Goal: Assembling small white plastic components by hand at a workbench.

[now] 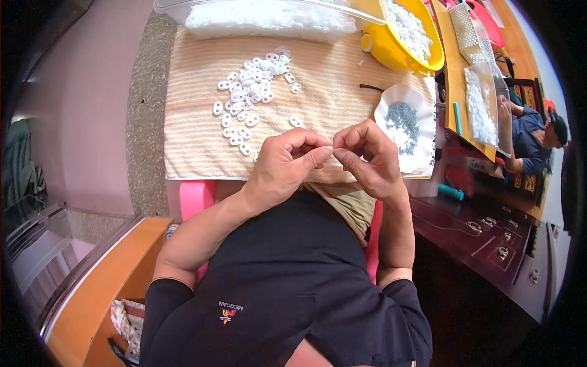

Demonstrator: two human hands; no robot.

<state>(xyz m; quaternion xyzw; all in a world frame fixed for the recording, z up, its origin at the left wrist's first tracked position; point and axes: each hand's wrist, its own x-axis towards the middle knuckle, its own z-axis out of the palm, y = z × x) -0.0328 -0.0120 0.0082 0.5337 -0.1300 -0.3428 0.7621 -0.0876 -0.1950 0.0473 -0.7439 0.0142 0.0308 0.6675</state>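
Observation:
My left hand point(286, 160) and my right hand point(370, 158) meet over the near edge of a striped towel point(192, 122). Thumb and forefinger are pinched on each side, tips touching. Whatever lies between them is too small or hidden to make out. Beyond my left hand spreads a loose heap of small white oval pieces point(247, 88), many showing two dark spots. To the right of my right hand, a white fluted dish point(422, 101) holds many tiny dark bits point(400, 119). A thin black stick point(370, 87) lies beside that dish.
A clear plastic bin point(269, 18) full of white pieces stands at the far edge. Right of it is a yellow tub point(386, 54), also filled. On the right, another person point(531, 131) sits at a wooden table point(454, 92) with a clear tray of white pieces point(480, 113).

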